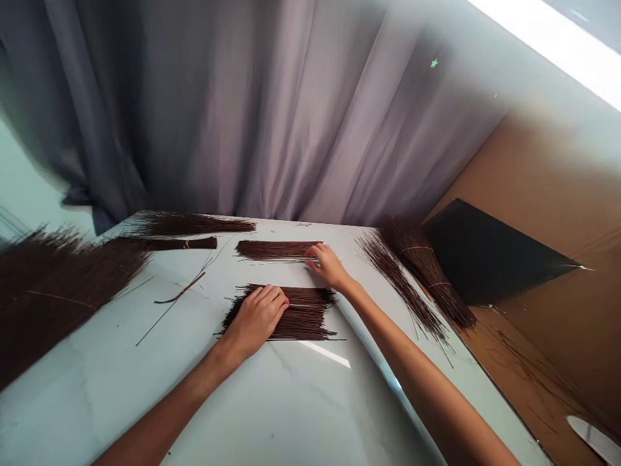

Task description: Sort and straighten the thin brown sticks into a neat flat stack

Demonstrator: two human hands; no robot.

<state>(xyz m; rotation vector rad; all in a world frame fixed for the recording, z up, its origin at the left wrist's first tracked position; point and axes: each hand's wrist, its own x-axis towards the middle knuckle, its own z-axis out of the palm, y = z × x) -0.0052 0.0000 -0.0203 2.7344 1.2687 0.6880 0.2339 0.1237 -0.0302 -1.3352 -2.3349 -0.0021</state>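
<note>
Thin dark-brown sticks lie crosswise in two flat piles in the middle of the table. Over the left part of the near pile [303, 317] rests my left hand [259, 314], its fingers bent and close together. A pale, thin line runs rightward from its thumb tip, apparently one stick. At the right end of the smaller far pile [276, 250], my right hand [327, 264] pinches, thumb against fingers, at the pile's near edge. A thin stick seems to be between those fingertips; the exact number is too fine to make out.
On the white table [233, 401], a large brown bundle [63, 291] lies left, with a tied bundle [201, 243] and loose strands [182, 289] nearby. Another bundle [204, 224] lies behind. Tied bundles [427, 265] line the right edge, beside a black panel [490, 259]. A grey curtain [272, 116] hangs behind.
</note>
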